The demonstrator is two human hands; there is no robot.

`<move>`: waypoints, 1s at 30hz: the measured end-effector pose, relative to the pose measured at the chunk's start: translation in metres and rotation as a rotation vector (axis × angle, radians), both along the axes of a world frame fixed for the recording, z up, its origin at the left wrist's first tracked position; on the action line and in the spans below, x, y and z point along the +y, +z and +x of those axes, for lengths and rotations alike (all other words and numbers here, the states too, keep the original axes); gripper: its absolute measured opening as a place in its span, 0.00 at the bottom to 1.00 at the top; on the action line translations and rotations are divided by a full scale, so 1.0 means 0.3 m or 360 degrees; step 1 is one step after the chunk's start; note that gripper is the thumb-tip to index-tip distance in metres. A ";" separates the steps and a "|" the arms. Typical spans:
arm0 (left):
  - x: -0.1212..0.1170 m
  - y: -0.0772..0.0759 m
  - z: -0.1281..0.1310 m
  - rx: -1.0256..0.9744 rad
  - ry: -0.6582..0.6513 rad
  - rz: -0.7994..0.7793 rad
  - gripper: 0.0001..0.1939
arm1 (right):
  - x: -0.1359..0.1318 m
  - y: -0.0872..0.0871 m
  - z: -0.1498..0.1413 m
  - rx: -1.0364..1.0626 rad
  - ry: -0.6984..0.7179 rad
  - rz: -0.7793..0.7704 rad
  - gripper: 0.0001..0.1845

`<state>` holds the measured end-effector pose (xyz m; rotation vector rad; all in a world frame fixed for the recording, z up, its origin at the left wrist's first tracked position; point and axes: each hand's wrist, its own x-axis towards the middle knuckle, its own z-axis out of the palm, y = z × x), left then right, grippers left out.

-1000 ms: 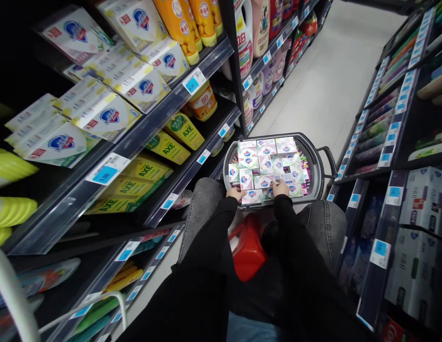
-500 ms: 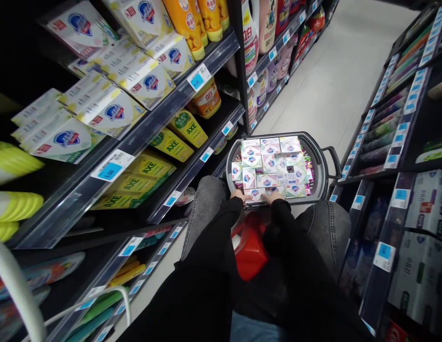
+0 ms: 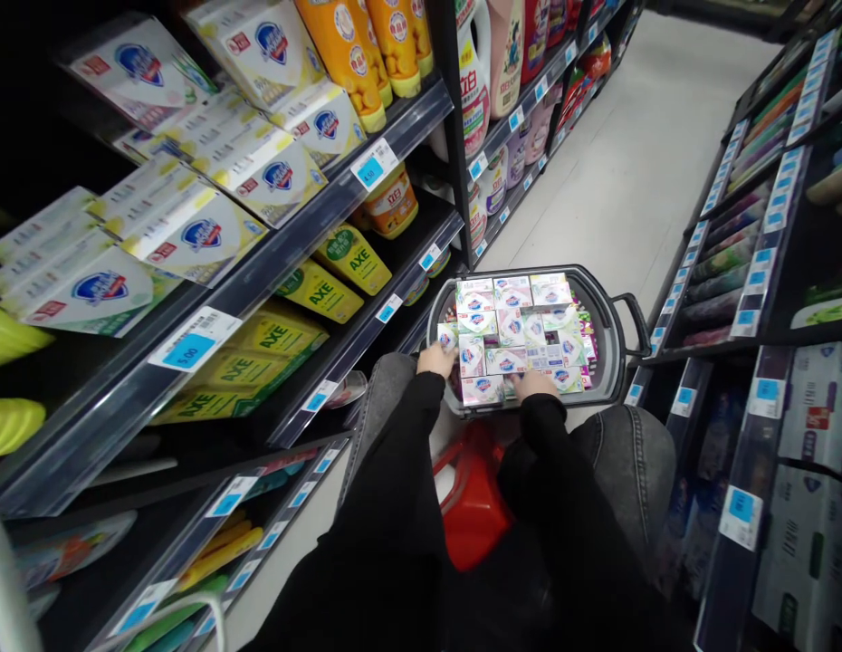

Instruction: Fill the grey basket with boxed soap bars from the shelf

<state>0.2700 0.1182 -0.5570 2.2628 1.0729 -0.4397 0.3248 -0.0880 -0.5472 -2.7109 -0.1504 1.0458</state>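
Observation:
A grey plastic basket (image 3: 606,362) holds a stacked layer of white soap boxes (image 3: 508,360) with blue and red logos. My left hand (image 3: 435,360) is at the basket's left end, its fingers reaching to the leftmost soap box (image 3: 447,336). Along the near edge, my right hand (image 3: 536,387) lies over the front row with its fingers on the boxes, beside a soap box (image 3: 483,390) at the near left corner. Both hands have fingers extended, though the fingertips are small and partly hidden. Some purple and pink packs (image 3: 586,351) show at the right of the stack.
Left, a shelf (image 3: 272,222) carries more soap boxes (image 3: 204,237), with yellow AXE packs (image 3: 322,290) below. Another shelf (image 3: 747,435) lines the right side. A red container (image 3: 472,521) stands between my legs. The basket's handle (image 3: 635,321) sticks out toward the right shelf; the aisle floor (image 3: 598,172) stretches ahead.
My left hand has moved left and up, from the near-left soap box to the basket's left end. My right hand has shifted slightly right. The whole view has tilted a little.

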 end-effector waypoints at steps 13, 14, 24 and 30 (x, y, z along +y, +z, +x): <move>0.054 -0.086 0.389 -0.0008 0.0083 -0.0032 0.19 | 0.158 -0.085 0.463 -0.0707 0.0712 0.0063 0.28; 0.045 -0.087 0.391 -0.0002 0.0090 -0.0019 0.19 | 0.150 -0.101 0.465 -0.0712 0.0720 0.0057 0.29; 0.093 -0.091 0.441 0.0103 0.0171 -0.0142 0.31 | 0.034 -0.175 0.601 -0.0959 -0.0330 0.0076 0.32; 0.124 -0.106 0.424 0.0118 0.0083 -0.0151 0.26 | -0.023 -0.233 0.663 -0.0806 -0.0408 0.0169 0.40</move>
